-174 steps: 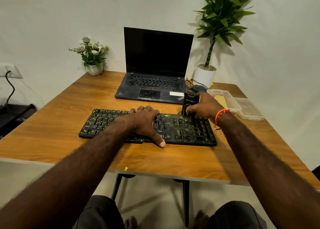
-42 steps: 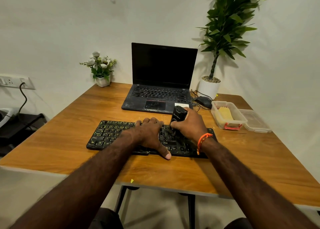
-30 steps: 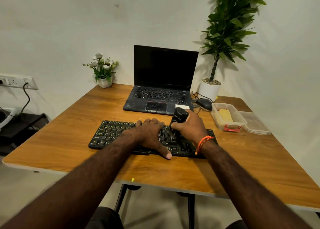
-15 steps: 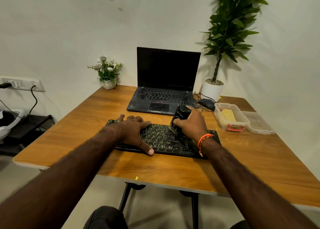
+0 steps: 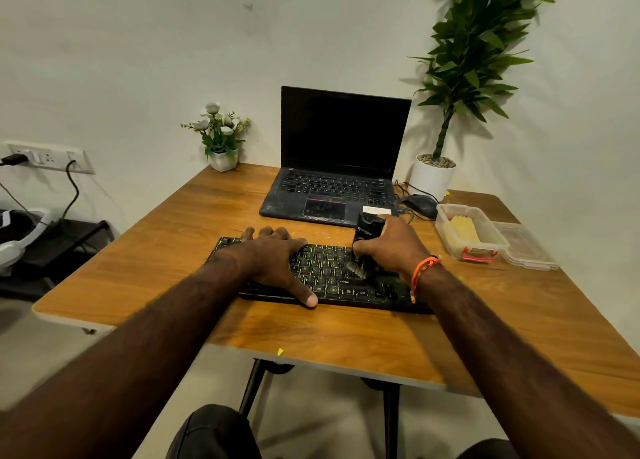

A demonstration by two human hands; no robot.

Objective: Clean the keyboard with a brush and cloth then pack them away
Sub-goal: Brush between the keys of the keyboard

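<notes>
My left hand [image 5: 277, 261] lies flat on the keyboard [image 5: 329, 275] at mid-table, pinning it so it cannot slide. My right hand [image 5: 391, 247] grips the brush [image 5: 363, 243], bristles down on the keys to sweep grit; the cloth appears to wait in the box [image 5: 485, 250].

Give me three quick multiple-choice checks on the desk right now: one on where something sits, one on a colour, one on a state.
1. Where is the clear plastic box?
A. right of the keyboard
B. left of the laptop
C. on the floor

2. What colour is the band on the right wrist?
A. blue
B. orange
C. white

3. What state is the laptop in?
A. lid closed
B. open, screen dark
C. open, screen lit

Answers:
1 A: the clear plastic box sits on the table right of the keyboard.
2 B: the band is orange.
3 B: the laptop is open and its screen is black.
</notes>
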